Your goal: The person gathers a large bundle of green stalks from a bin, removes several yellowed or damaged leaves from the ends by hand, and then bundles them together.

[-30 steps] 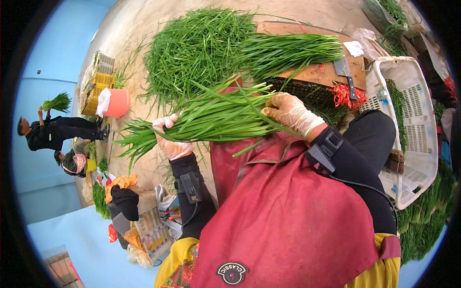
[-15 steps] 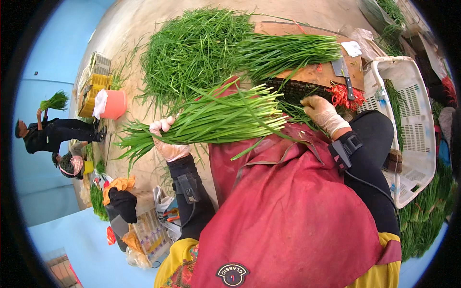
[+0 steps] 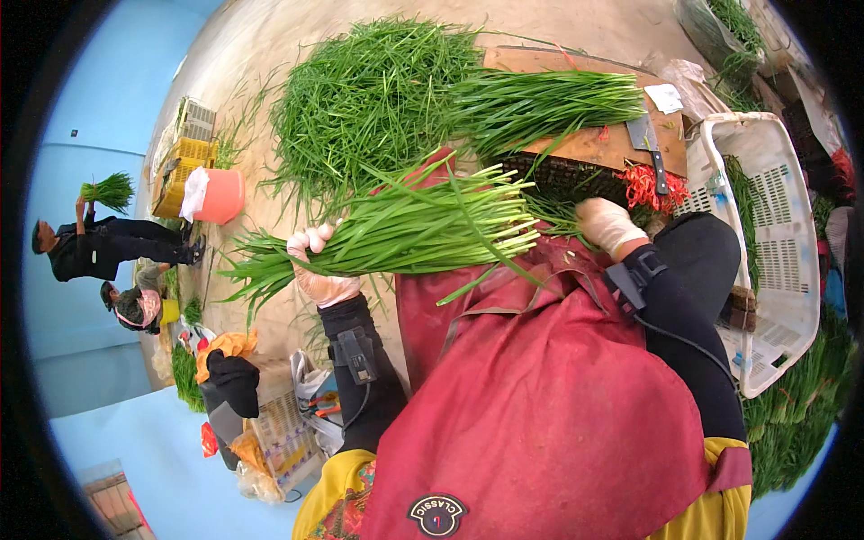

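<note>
A thick bunch of garlic chives (image 3: 418, 225) lies across my left hand (image 3: 317, 265), whose gloved fingers are closed round its leafy end. The pale cut stems point right, above the red apron (image 3: 540, 387) on my lap. My gloved right hand (image 3: 608, 225) is lowered beside the stem ends, at some loose green leaves (image 3: 553, 211). Its fingers are curled, and whatever they grip is hidden. Beyond it, another bunch of chives (image 3: 549, 103) rests on a wooden board (image 3: 666, 139), with a cleaver (image 3: 646, 144) and red ties (image 3: 650, 187) at the board's right side.
A large heap of loose chives (image 3: 369, 108) covers the floor ahead. To my right stands a white plastic basket (image 3: 787, 234). At the left are a pink bucket (image 3: 220, 196), yellow crates (image 3: 186, 166) and two people, one standing (image 3: 108, 247) with chives, one lower down (image 3: 139, 301).
My right hand has dropped slightly toward the loose leaves, its fingers now turned more downward. The bunch stays in my left hand, and the whole view has shifted a little.
</note>
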The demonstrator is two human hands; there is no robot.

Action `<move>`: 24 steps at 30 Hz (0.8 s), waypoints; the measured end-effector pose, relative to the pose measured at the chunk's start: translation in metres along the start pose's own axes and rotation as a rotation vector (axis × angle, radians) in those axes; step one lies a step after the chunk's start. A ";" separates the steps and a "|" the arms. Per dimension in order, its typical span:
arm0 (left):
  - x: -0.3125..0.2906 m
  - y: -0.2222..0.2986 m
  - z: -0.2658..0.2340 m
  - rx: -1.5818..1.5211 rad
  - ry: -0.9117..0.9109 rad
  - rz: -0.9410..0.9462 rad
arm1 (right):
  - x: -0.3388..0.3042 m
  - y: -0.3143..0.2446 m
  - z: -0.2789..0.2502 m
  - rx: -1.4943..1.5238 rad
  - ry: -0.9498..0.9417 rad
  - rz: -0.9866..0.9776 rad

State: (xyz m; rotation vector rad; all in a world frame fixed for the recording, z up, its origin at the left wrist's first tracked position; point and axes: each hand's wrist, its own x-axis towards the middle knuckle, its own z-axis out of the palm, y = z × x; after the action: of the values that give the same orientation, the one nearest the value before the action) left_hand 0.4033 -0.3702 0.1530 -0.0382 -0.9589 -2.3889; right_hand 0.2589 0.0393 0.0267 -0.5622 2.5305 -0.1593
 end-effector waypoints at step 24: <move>0.003 0.000 -0.008 -0.033 0.058 -0.023 | -0.022 0.019 -0.024 0.244 0.034 0.084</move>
State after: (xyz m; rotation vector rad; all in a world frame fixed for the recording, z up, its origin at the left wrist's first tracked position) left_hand 0.4023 -0.3770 0.1482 0.0300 -0.8980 -2.4133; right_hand 0.2559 0.0660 0.0533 -0.3592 2.5129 -0.4435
